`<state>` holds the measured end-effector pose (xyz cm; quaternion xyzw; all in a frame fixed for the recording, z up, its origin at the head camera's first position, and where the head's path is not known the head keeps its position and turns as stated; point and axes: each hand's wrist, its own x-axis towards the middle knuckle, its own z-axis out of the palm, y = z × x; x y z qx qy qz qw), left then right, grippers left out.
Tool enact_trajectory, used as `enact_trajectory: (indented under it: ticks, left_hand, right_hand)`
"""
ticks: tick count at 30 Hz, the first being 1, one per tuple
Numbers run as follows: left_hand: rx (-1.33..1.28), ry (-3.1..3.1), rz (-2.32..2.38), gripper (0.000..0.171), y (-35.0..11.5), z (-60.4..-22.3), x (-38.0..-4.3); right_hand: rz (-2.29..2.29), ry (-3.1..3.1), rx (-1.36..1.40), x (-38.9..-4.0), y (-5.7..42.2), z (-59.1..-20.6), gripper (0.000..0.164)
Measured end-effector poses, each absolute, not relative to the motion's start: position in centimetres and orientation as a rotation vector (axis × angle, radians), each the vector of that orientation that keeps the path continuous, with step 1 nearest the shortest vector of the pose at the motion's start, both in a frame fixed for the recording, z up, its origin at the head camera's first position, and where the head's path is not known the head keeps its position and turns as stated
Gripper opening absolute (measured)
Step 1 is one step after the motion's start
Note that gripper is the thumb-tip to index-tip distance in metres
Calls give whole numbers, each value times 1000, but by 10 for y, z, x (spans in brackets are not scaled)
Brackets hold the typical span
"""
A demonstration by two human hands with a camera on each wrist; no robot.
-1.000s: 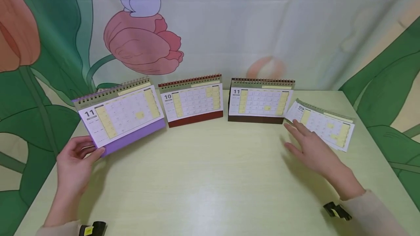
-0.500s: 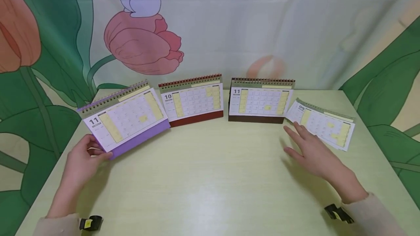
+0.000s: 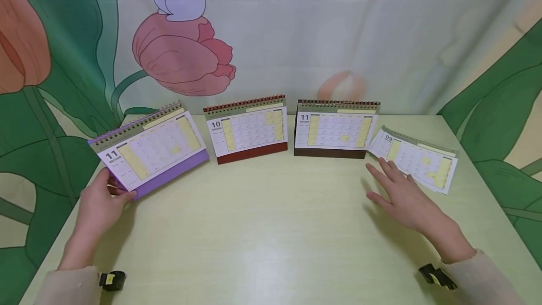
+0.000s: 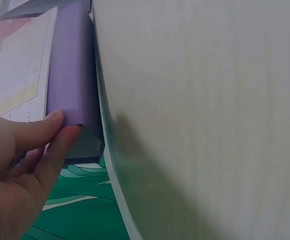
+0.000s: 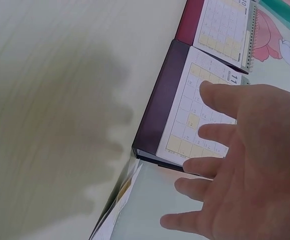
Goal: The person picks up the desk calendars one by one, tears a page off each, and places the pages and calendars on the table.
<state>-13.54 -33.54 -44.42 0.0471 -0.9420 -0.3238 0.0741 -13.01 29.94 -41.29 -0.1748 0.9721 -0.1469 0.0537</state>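
At the left of the head view, my left hand [image 3: 99,206] pinches the lower left corner of a purple desk calendar [image 3: 165,178] showing month 11. The left wrist view has the thumb on the front of its purple base [image 4: 70,65] and a finger at the corner edge. My right hand [image 3: 402,196] hovers with fingers spread and holds nothing. It is in front of a calendar [image 3: 419,161] showing 09, which leans back low at the right and is partly covered by the fingertips. In the right wrist view the right hand [image 5: 255,155] has its palm showing.
Between the hands stand a red desk calendar [image 3: 254,131] showing 10 and a dark brown one [image 3: 336,131] showing 11, both upright. All are on a pale table [image 3: 262,229]. A printed curtain [image 3: 271,27] hangs behind the table's back edge.
The left hand and purple calendar shifted right and slightly down, then back left, and its right end now stands apart from the red calendar. The right hand has barely moved.
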Motion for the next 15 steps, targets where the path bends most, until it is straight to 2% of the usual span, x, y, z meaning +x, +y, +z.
enact_trajectory:
  ticks: [6, 15]
  left_hand:
    - [152, -2876, -913, 52, -338, -441, -141]
    - [166, -2908, -856, 54, -344, -447, -148]
  right_hand:
    - [-440, 2916, -491, -130, 296, -415, 75]
    - [-434, 2900, -487, -129, 292, -417, 75]
